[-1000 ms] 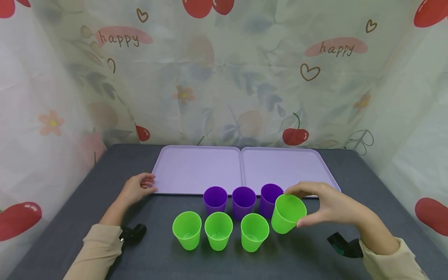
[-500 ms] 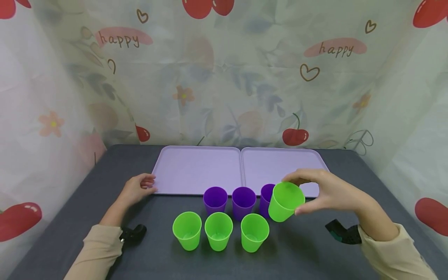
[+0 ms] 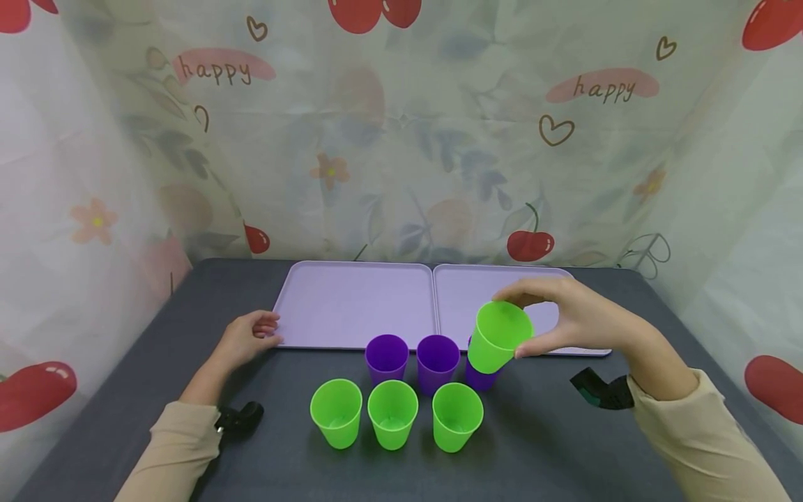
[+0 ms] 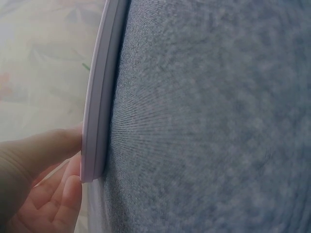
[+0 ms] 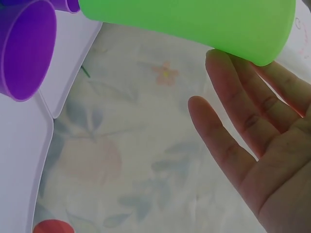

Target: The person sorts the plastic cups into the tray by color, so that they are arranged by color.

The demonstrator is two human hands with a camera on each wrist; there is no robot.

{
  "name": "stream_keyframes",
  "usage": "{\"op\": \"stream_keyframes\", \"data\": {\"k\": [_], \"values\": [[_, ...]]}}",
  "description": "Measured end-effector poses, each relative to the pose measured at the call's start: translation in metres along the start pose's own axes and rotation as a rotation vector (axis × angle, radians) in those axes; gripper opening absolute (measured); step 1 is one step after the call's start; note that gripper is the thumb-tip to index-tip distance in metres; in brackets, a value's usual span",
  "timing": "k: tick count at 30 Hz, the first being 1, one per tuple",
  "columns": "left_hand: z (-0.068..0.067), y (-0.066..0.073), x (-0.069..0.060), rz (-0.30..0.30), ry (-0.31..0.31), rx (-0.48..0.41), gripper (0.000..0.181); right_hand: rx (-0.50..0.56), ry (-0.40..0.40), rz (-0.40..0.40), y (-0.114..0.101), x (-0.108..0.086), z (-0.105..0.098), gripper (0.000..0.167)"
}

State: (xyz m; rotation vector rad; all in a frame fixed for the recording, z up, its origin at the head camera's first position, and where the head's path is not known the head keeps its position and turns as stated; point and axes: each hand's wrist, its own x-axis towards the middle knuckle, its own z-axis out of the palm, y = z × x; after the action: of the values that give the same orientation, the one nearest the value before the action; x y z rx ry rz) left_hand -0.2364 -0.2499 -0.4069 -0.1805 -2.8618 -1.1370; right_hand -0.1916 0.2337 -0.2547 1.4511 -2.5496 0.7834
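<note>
My right hand [image 3: 580,314] holds a tilted green cup [image 3: 500,338] by its rim, raised above the table; the right wrist view shows this green cup [image 5: 194,26] above my fingers [image 5: 257,111]. It partly hides the rightmost purple cup [image 3: 480,378]. Two more purple cups stand to its left, the middle one [image 3: 437,366] and the left one [image 3: 386,359]. In front is a row of green cups: left [image 3: 336,415], middle [image 3: 392,416] and right [image 3: 457,418]. My left hand [image 3: 245,340] rests loosely curled against the near-left corner of the left lilac tray [image 3: 354,303].
A second lilac tray [image 3: 464,293] lies right beside the first, behind the purple cups. A dark cloth covers the table [image 3: 263,460]. Printed fabric [image 3: 401,139] hangs behind and at both sides. Each wrist wears a black camera mount, such as the right one [image 3: 602,389].
My right hand has lifted the green cup away from the front row, up and slightly left, over the rightmost purple cup. The left hand has stayed at the tray corner.
</note>
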Motion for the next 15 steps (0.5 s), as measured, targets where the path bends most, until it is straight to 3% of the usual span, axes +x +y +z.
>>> {"op": "stream_keyframes", "data": {"k": [15], "values": [[0.0,0.003,-0.001,-0.019,-0.009,0.0,0.041,0.017,-0.033,0.047,0.002,0.034,0.0,0.056]]}}
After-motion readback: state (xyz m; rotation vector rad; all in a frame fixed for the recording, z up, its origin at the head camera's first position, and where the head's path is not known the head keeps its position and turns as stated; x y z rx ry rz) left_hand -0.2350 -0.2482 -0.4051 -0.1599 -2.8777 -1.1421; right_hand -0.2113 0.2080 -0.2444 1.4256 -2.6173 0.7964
